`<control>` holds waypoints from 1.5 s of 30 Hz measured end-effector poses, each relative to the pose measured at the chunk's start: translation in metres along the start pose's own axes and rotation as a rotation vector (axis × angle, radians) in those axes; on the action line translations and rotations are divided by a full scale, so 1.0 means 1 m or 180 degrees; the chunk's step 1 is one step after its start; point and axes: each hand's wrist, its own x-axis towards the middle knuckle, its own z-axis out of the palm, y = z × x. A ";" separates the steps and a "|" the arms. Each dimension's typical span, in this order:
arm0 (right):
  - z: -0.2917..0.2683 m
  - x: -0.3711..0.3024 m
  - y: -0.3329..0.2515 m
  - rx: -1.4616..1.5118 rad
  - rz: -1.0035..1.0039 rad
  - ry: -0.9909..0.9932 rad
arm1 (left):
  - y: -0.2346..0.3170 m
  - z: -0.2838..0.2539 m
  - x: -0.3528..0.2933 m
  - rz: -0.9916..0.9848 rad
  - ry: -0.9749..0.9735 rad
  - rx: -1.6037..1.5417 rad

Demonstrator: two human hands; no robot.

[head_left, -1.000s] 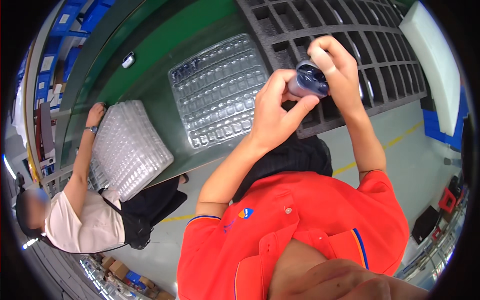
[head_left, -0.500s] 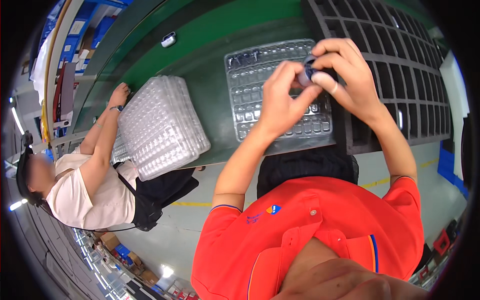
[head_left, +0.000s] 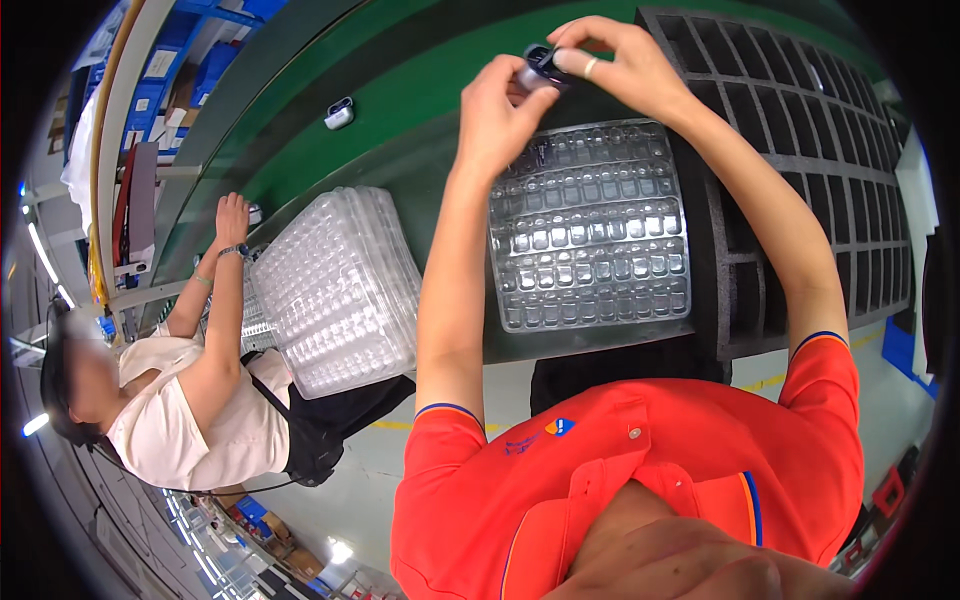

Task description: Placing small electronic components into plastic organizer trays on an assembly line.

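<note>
Pinching a small dark part (head_left: pixel 540 66) at upper centre, both hands (head_left: pixel 500 105) (head_left: pixel 615 65) close fingertips on its ends; it looks light, rigid.

Small dark-and-silver part, held up over the bench.
The small rounded metallic part with a dark end (head_left: pixel 538 68) is sitting tilted between both hands' fingertips, hovering just above the far edge of the clear moulded plastic tray (head_left: pixel 590 240).

Glossy clear plastic tray (head_left: pixel 590 240), matt dark foam grid (head_left: pixel 810 150), smooth green tabletop (head_left: pixel 420 90).
</note>
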 end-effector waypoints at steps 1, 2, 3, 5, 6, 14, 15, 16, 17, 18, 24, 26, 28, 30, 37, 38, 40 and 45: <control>-0.002 0.003 0.006 -0.0089 0.0111 0.0111 | -0.017 -0.007 0.006 -0.0176 0.0136 0.0103; -0.005 0.000 0.011 -0.0537 -0.0175 -0.0071 | -0.038 -0.012 0.015 -0.0336 0.0277 0.0199; -0.006 -0.004 0.016 -0.0994 -0.0448 -0.0240 | -0.057 -0.015 0.024 -0.0509 0.0436 0.0228; 0.016 -0.018 0.009 -0.1229 -0.0627 -0.0873 | -0.110 -0.027 0.042 -0.0661 0.0679 0.0180; 0.020 -0.027 0.008 -0.1411 -0.0553 -0.1081 | -0.102 -0.016 0.049 -0.0917 0.0516 -0.0639; 0.039 -0.039 0.017 -0.2000 -0.1027 -0.1160 | -0.137 -0.010 0.079 -0.1206 -0.0082 -0.0302; 0.039 -0.040 0.014 -0.2125 -0.1235 -0.1057 | -0.144 -0.016 0.078 -0.1191 -0.0084 -0.0284; 0.052 -0.034 0.012 -0.2051 -0.1333 -0.1044 | -0.165 -0.038 0.071 -0.0727 0.0117 0.0655; 0.052 -0.036 0.016 -0.2190 -0.1532 -0.0866 | -0.162 -0.039 0.071 -0.0212 0.0218 0.1495; 0.051 -0.038 0.018 -0.2323 -0.1735 -0.0682 | -0.158 -0.044 0.068 -0.0393 0.0156 0.1629; -0.040 -0.086 -0.037 -0.2058 -0.0874 -0.0246 | -0.048 -0.006 0.019 0.0121 0.0725 0.1083; -0.097 -0.120 -0.065 -0.2156 -0.0857 0.0065 | -0.008 0.001 -0.016 0.0717 0.0582 0.1261; -0.153 -0.172 -0.077 -0.2293 -0.0114 0.0328 | 0.033 0.025 -0.052 0.0644 0.0323 0.0793; -0.191 -0.219 -0.092 -0.2360 0.0800 0.0110 | 0.069 0.052 -0.076 0.0513 0.0068 0.0336; -0.203 -0.337 -0.074 -0.3405 0.1425 0.0105 | 0.177 0.240 -0.089 0.2250 -0.1510 -0.0354; -0.203 -0.340 -0.072 -0.3381 0.1409 0.0135 | 0.185 0.258 -0.091 0.2234 -0.1741 0.0541; -0.199 -0.342 -0.067 -0.3268 0.1291 0.0478 | 0.199 0.284 -0.096 0.2148 -0.2213 0.2049; -0.215 -0.325 -0.054 -0.3098 0.1425 -0.0807 | 0.217 0.302 -0.103 0.1670 -0.2752 0.2792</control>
